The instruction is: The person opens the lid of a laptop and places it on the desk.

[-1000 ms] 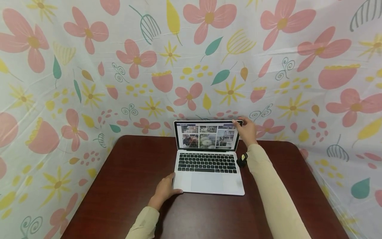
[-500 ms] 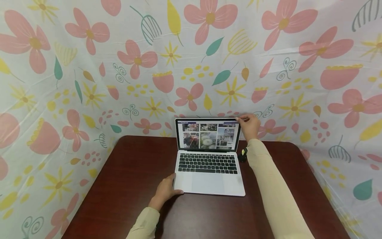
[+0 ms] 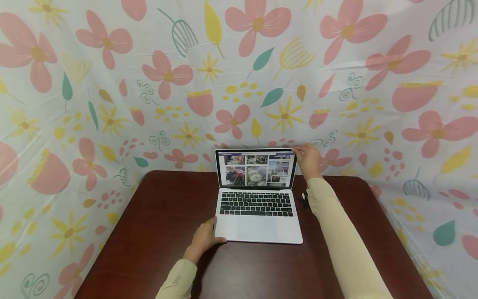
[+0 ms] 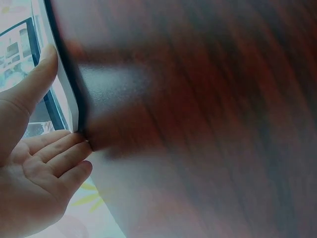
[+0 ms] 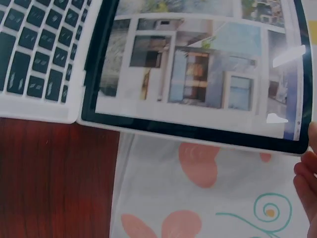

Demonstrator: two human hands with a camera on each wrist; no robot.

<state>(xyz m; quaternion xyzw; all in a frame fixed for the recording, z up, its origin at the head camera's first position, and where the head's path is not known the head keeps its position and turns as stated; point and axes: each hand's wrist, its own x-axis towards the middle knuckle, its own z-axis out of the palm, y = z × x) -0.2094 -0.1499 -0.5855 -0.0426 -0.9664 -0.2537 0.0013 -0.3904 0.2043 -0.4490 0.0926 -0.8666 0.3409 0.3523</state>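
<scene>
A silver laptop (image 3: 257,230) stands unfolded on the table, its lit screen (image 3: 255,170) showing a page of photos. My left hand (image 3: 203,236) holds the laptop's front left corner, thumb at the front edge and fingers along the side. In the left wrist view, the thumb (image 4: 42,74) lies on that edge and the fingertips meet the corner. At the screen's upper right corner, my right hand (image 3: 309,161) pinches the lid between thumb and fingers. Only part of the right hand (image 5: 307,181) appears in the right wrist view, against the lid's corner.
The dark red wooden table (image 3: 168,203) has rounded far corners. Behind it and along both sides hangs a white cloth (image 3: 239,87) with pink, yellow and green flower prints, close to the back of the lid. A small black device (image 3: 304,200) sits by the right wrist.
The lid has tipped back slightly, and my right hand has moved with it while pinching its corner. The left hand and the laptop's base stay in place. The head view has shifted slightly.
</scene>
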